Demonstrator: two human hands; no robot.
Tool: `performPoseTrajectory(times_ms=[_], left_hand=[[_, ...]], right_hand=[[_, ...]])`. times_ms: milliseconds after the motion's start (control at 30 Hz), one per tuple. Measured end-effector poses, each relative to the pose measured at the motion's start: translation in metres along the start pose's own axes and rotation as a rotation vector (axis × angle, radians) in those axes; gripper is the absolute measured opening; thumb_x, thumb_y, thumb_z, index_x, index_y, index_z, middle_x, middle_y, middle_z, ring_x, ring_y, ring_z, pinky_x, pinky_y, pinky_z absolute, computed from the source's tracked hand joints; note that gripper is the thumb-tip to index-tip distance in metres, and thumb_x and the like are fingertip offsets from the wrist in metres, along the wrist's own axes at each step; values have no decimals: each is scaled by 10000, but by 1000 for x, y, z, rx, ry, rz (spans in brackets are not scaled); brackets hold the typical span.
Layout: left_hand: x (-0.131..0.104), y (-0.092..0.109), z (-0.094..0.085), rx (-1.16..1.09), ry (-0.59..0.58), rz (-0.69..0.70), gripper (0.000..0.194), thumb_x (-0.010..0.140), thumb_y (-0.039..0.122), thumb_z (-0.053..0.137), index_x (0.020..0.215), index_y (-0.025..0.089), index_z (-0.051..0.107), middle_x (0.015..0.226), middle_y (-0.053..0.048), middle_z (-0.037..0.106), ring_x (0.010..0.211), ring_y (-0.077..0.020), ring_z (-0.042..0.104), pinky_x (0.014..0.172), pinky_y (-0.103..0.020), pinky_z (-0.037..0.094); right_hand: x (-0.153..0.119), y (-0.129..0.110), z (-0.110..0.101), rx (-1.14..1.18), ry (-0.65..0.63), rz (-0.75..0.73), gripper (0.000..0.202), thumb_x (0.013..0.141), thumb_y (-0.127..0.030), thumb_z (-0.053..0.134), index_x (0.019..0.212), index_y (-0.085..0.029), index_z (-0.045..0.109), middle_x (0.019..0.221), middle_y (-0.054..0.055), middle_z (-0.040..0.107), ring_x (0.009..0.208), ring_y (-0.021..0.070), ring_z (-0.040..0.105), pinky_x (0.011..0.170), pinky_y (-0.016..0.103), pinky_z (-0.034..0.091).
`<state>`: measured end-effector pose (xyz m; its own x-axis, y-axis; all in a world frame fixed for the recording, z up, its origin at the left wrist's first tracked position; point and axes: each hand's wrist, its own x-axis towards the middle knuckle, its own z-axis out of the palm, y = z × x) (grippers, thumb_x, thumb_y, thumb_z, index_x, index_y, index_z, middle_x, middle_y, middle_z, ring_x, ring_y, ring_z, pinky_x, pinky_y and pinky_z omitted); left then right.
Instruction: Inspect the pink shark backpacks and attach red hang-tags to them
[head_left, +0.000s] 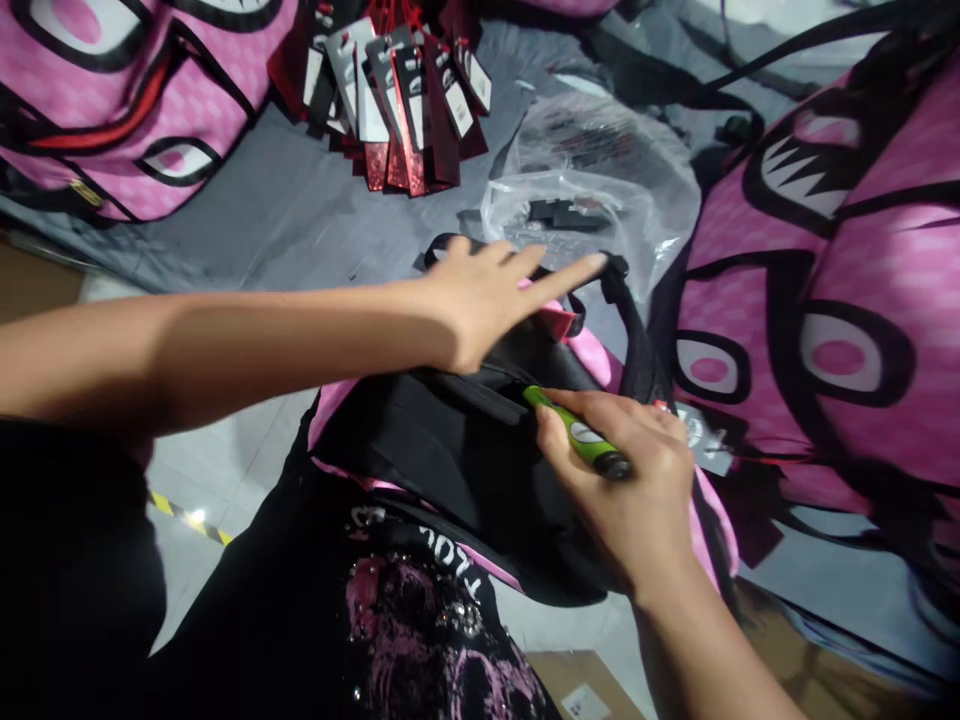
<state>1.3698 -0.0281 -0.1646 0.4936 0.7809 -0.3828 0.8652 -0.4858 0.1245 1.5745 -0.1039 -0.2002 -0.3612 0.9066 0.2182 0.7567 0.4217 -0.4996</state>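
Observation:
A black and pink backpack [480, 480] lies in front of my body, its black panel facing up. My left hand [495, 300] rests across its upper edge with the fingers spread, near a black strap and a small red tag [556, 322]. In my right hand [637, 470] is a slim green tool [574, 430] with a pale label and a black end. Its far tip meets the black panel close to a seam or fold. What kind of tool it is cannot be made out.
Pink backpacks with printed eyes stand at the right [847, 350] and upper left [180, 110]. A bunch of hang tags [405, 110] lies on the grey table cover [262, 210]. Beyond my left hand sits a clear plastic bag [600, 160]. Below is a cardboard box [585, 685].

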Motion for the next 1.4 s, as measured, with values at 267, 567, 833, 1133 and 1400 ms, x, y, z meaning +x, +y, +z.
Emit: performPoseTrajectory(times_ms=[267,567,833,1133,1400], left_hand=[[-23,-13,3,-114,-55,-199,1358,650,362,792,1457,416,-299,1615,-112,16,1273,-375,406,944,-458,446],[-16,-19,9,-85,-67,-124,1174,722,169,648,1528,320,-192,1496,-168,292,1151,-300,512,870,-364,470],[-13,-22,7,-65,-75,-107,1269,667,241,736,1521,343,-198,1564,-184,196,1112,-304,540,837,-375,486],[-14,-10,6,35,-52,-140,1166,709,174,682,1546,325,-115,1451,-176,348,1108,-313,519,861,-387,476],[-15,-21,1,4,-91,-67,1156,679,177,656,1551,341,-85,1464,-150,347,1104,-285,539,839,-353,478]], right_hand=[[7,-23,38,246,73,-36,147,858,-298,678,964,-207,726,914,35,744,867,207,689,853,387,424],[6,-23,42,271,86,-14,185,863,-330,667,990,-212,731,897,44,738,837,210,682,846,400,458],[13,-32,47,308,68,23,177,857,-334,664,972,-219,732,928,62,743,852,220,684,824,400,503],[9,-28,55,279,131,-45,197,870,-338,658,1013,-213,713,953,62,759,836,219,705,809,385,504],[7,-26,48,325,121,-61,195,866,-324,666,1023,-217,712,920,41,767,742,191,698,772,360,490]])
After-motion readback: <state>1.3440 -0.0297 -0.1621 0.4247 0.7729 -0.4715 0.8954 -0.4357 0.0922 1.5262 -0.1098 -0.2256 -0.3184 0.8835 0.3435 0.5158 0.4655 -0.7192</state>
